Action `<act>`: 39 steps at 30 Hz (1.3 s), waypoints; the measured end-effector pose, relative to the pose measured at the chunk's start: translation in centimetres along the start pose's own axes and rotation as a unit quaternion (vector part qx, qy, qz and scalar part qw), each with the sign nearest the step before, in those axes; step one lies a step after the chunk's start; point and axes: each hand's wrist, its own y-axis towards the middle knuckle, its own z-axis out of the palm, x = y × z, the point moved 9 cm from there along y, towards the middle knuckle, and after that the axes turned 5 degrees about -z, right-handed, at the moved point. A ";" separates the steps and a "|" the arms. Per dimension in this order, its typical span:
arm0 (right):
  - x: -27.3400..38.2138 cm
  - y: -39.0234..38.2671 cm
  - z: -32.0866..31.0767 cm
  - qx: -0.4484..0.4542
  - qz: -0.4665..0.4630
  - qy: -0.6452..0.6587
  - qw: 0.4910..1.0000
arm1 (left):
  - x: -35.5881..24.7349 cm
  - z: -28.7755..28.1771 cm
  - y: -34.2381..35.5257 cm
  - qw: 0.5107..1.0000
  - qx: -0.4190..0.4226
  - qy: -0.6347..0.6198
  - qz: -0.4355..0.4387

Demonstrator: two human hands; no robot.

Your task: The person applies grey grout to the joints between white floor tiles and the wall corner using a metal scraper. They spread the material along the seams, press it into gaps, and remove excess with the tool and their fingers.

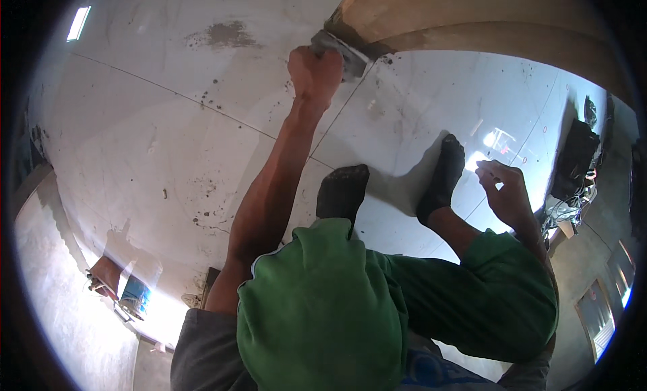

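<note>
Reaching straight forward, left hand (315, 73) clamped on flat grey tool (353, 62), right hand (505, 191) bent, pinched together

Beyond the left knee (320, 283), the left arm (273, 182) stretches nearly straight to the tightly curled left hand (315, 71), while right of that knee the right hand (504, 189) bends its fingers, tips perhaps touching amid glare.

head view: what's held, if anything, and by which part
Left hand holds a grey, flat, rectangular tool by its near side, any handle hidden; right hand looks empty.
</note>
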 end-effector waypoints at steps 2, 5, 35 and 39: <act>0.1 -0.1 -0.4 -0.027 -0.026 -0.023 0.999 | 0.2 -0.2 -0.3 0.999 -0.005 -0.034 0.021; 0.4 0.1 -0.7 -0.025 -0.014 -0.017 0.999 | 0.1 0.1 0.9 0.999 -0.008 0.035 0.011; 0.8 -0.2 -0.8 -0.044 -0.035 -0.012 0.998 | 2.5 2.7 -3.3 0.994 -0.055 -0.039 0.086; 1.1 -0.3 -0.3 -0.030 -0.051 -0.022 0.998 | 2.4 4.1 -3.2 0.999 0.024 -0.008 -0.024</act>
